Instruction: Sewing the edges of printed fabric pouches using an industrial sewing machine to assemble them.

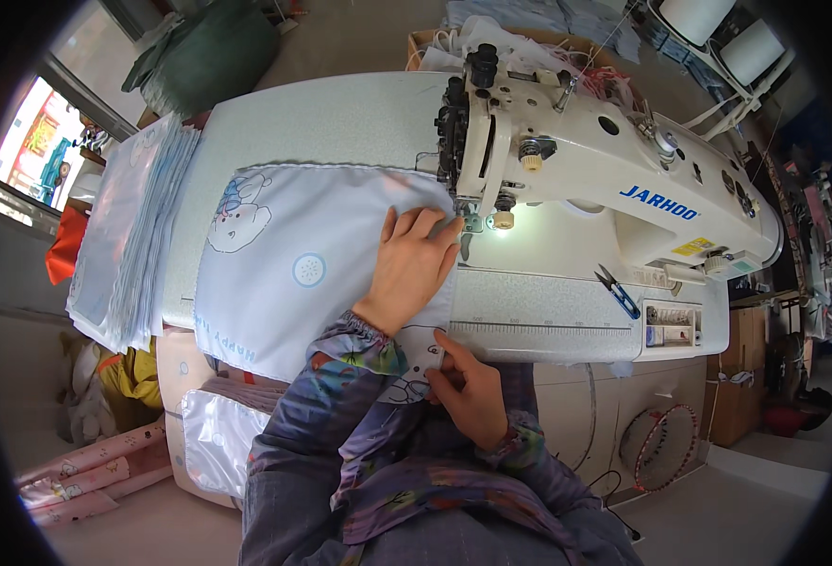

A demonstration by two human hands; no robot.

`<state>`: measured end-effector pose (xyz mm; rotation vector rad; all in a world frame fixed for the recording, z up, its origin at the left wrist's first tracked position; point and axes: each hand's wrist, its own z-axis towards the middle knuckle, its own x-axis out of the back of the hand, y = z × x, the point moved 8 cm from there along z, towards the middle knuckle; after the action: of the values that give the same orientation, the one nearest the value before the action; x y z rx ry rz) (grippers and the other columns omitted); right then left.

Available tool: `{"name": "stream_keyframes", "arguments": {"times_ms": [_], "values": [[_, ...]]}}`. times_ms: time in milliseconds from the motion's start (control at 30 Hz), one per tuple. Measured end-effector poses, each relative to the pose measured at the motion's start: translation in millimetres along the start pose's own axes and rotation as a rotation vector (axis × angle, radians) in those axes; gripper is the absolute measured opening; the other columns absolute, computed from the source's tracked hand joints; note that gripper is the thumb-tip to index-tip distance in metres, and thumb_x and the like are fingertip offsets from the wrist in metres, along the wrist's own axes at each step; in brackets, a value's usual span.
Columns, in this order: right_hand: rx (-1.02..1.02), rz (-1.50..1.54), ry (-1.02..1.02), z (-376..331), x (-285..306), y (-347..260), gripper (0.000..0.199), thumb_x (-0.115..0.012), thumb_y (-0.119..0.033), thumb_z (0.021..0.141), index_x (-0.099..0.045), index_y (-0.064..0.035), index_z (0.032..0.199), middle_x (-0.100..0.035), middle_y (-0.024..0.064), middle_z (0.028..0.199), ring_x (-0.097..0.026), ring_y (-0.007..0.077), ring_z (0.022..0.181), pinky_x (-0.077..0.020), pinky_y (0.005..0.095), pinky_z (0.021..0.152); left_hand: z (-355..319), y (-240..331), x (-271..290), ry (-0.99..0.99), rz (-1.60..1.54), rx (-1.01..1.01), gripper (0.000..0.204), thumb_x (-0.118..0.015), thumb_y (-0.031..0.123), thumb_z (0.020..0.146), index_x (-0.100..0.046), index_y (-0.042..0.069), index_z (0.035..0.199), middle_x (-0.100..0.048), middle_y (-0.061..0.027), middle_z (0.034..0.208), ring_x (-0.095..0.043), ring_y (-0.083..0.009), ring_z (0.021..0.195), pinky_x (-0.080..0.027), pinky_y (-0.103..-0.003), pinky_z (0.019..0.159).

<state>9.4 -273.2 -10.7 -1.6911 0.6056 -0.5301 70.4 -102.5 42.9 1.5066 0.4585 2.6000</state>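
A pale bluish-white printed fabric panel (293, 302) lies on the sewing machine table, its right edge running up to the presser foot (472, 224). It carries a cartoon animal at the far left corner and a round blue print. My left hand (411, 269) rests on the panel just left of the foot, palm down, fingers bent and slightly apart. Nearer to me, my right hand (470, 394) pinches the panel's edge between thumb and fingers, where the cloth hangs over the table's front edge. The white sewing machine (614, 160) has its lamp lit by the needle.
A stack of similar panels (128, 236) hangs at the table's left end. Blue-handled thread snips (619, 292) and a small parts tray (672, 325) lie at the right. Thread cones (751, 52) stand behind the machine. Folded, plastic-covered cloth (218, 439) sits below left.
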Motion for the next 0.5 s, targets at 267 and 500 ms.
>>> {"name": "stream_keyframes", "arguments": {"times_ms": [267, 500], "values": [[0.030, -0.016, 0.053, 17.1, 9.9, -5.3, 0.057, -0.068, 0.006, 0.098, -0.052, 0.0005, 0.153, -0.063, 0.0047, 0.095, -0.067, 0.0096, 0.074, -0.0598, 0.0265, 0.065, -0.5, -0.5, 3.3, 0.021, -0.016, -0.036, 0.034, -0.072, 0.017, 0.094, -0.074, 0.010, 0.127, -0.064, -0.0072, 0.121, -0.060, -0.0314, 0.118, -0.045, -0.055, 0.113], [0.065, -0.100, 0.045, 39.9, 18.4, -18.7, 0.050, -0.067, 0.004, 0.100, -0.056, 0.0015, 0.149, -0.064, 0.0070, 0.089, -0.072, 0.0134, 0.070, -0.0600, 0.0280, 0.062, -6.3, 2.3, 7.3, -0.016, -0.060, -0.050, 0.033, -0.073, 0.016, 0.092, -0.074, 0.011, 0.124, -0.064, -0.0073, 0.120, -0.061, -0.0306, 0.116, -0.046, -0.053, 0.112]]}}
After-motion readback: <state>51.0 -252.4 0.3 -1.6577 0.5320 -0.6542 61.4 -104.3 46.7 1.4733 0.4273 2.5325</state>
